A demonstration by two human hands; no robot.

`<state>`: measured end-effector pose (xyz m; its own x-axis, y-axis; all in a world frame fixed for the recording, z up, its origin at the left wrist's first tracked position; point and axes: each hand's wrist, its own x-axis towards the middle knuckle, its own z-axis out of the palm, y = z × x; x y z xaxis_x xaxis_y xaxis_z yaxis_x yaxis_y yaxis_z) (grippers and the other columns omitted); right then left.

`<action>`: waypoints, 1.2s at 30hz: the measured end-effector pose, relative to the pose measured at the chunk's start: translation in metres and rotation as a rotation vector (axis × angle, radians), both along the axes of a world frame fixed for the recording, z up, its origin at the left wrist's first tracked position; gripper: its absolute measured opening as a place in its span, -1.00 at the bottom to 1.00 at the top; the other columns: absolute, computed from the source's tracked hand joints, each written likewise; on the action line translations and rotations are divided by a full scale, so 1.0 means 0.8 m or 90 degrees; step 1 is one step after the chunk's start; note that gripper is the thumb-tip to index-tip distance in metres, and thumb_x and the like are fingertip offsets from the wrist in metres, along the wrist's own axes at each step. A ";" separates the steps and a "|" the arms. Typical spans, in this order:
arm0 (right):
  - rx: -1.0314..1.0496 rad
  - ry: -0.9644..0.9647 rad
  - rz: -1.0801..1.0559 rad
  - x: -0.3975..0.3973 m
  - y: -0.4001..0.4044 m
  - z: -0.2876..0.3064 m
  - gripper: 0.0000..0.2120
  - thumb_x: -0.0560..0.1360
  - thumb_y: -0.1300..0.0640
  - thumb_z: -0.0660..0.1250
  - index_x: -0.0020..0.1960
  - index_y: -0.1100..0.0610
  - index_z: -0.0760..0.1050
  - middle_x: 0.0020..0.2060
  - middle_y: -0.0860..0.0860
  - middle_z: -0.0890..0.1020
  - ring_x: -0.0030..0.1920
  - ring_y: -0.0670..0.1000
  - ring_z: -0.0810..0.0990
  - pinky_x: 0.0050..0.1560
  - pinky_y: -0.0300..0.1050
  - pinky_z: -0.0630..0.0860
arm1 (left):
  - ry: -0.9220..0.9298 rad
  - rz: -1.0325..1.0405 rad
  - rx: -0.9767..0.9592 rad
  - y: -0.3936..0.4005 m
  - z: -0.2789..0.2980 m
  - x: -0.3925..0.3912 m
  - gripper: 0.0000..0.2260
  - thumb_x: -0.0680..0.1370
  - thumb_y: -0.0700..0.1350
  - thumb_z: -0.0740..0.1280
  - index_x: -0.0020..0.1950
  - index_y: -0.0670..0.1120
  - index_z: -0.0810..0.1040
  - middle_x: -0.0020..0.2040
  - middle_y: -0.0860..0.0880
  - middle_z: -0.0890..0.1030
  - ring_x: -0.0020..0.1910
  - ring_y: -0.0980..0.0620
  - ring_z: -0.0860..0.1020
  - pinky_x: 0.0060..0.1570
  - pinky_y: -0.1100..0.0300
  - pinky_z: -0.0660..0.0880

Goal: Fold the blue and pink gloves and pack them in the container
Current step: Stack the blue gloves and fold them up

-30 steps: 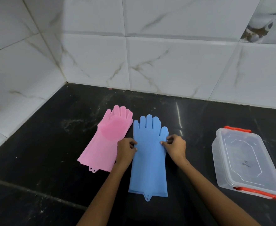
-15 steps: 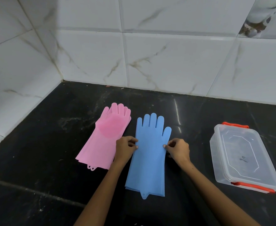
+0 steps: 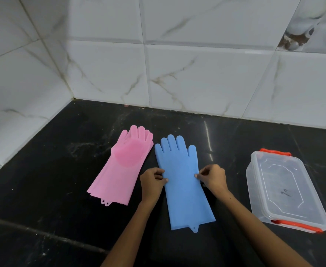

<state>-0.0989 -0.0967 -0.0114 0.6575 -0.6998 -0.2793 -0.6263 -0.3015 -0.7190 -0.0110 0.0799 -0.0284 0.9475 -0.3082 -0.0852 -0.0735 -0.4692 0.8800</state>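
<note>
Blue glove point(image 3: 183, 182) flat, unfolded, both hands pinching its edges

A black stone counter point(image 3: 42, 189) (faintly scuffed) meets white marbled wall tiles point(image 3: 197, 78).

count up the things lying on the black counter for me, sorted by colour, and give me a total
Pink: 1, the pink rubber glove with a bristled palm.
Blue: 1, the blue rubber glove, pinched at its edges by the left hand and right hand.
Clear: 1, the clear plastic lidded container with orange clips.
Total: 3
</note>
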 end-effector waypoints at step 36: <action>-0.052 -0.013 0.103 -0.086 0.018 -0.015 -0.80 0.30 0.20 0.56 -0.29 0.12 0.53 -0.31 0.01 0.64 -0.28 -0.01 0.61 -0.22 -0.09 0.61 | 0.011 -0.069 0.062 0.021 0.008 -0.031 -0.84 0.29 -0.30 0.56 -0.19 -0.21 0.66 -0.28 -0.04 0.64 -0.33 0.13 0.59 -0.31 0.47 0.47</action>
<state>-0.1679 -0.0822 -0.0232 0.7685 -0.6040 -0.2110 -0.5502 -0.4556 -0.6998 -0.0360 0.0970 -0.0216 0.9073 -0.3984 -0.1349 -0.1142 -0.5421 0.8325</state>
